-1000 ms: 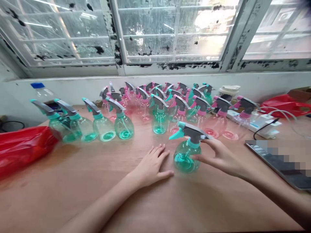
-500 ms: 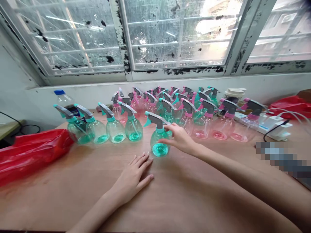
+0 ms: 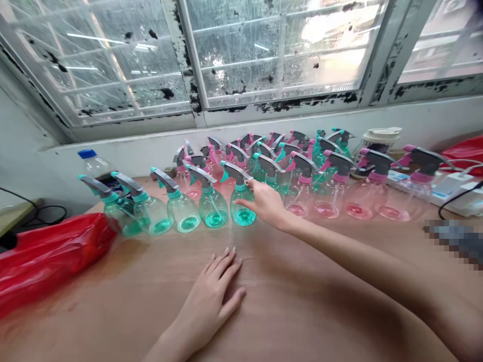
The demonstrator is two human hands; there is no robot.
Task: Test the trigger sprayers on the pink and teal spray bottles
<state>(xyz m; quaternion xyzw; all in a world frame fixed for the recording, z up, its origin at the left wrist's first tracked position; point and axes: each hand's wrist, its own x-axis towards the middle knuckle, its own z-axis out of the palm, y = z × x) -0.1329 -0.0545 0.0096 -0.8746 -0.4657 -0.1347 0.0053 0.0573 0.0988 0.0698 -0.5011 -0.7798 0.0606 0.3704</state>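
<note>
My right hand is closed round the right side of a green spray bottle, thumb across its front. The bottle stands upright on the table, its grey and teal trigger head pointing left. Just left of it is another green spray bottle, with several more green ones farther left in the same row. Pink spray bottles carry the front row on to the right, behind and beyond my hand. My left hand lies flat on the wooden table, fingers stretched out, holding nothing.
More pink and green spray bottles crowd behind the front row, below the window. A red plastic bag lies at left, near a blue-capped bottle. At right are a lidded cup and a white power strip with cables.
My right hand has moved the green spray bottle away from me, into line beside the other green ones. The left hand still rests flat; the view has shifted slightly.
</note>
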